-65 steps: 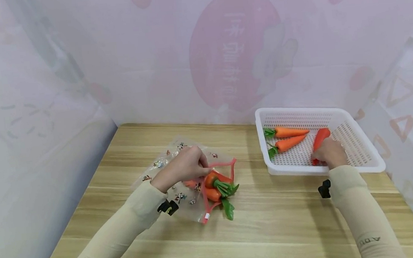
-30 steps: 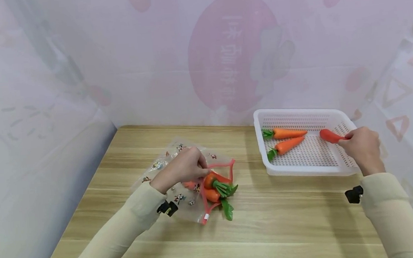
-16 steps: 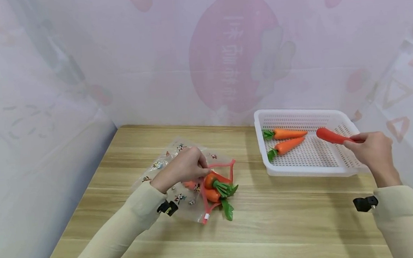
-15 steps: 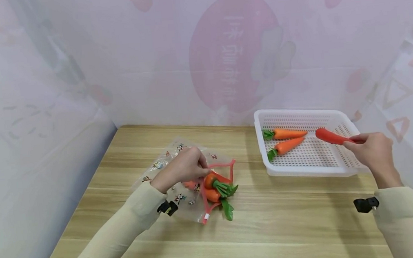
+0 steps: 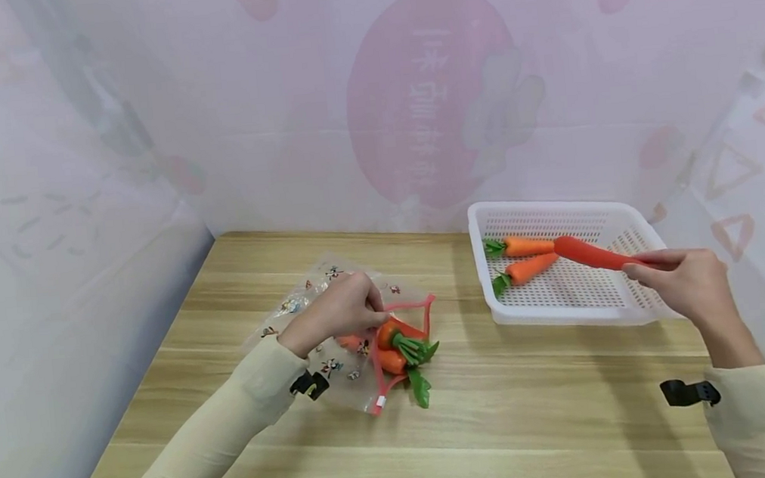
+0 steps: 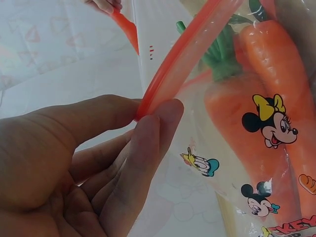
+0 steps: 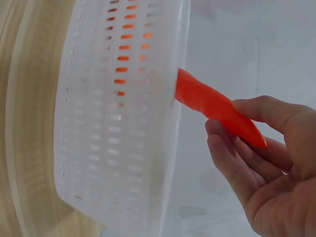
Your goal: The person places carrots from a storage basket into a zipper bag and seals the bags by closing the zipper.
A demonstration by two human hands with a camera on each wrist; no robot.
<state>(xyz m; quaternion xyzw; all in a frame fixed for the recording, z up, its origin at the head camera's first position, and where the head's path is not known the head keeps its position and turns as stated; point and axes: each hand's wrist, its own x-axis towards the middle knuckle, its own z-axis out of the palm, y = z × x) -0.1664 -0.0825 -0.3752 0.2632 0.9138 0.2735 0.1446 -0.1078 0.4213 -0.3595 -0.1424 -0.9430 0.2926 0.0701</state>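
Note:
My left hand (image 5: 353, 306) pinches the red rim of a clear zipper bag (image 6: 197, 143) printed with cartoon figures, thumb against fingertips. Bunched inside are carrots (image 5: 391, 360), their green tops poking from the bag's mouth. Over the white basket (image 5: 553, 314), my right hand (image 5: 690, 280) holds a long red chili pepper (image 5: 595, 254) by its pointed end, between thumb and fingers. In the right wrist view the pepper (image 7: 205, 98) slants up behind the basket's rim. Two carrots (image 5: 531, 268) lie in the basket's left part.
Everything rests on a wooden table (image 5: 481, 428), the bag left of middle and the basket at the back right. A printed cloth (image 5: 267, 165) walls in the back and both sides. A white slider (image 5: 381, 401) sits at the bag's lower corner.
My right hand has lifted the red chili pepper off the basket's floor and moved right, turning it sideways; lately the pepper has swung leftward over the carrots' tips. The left hand has stayed put.

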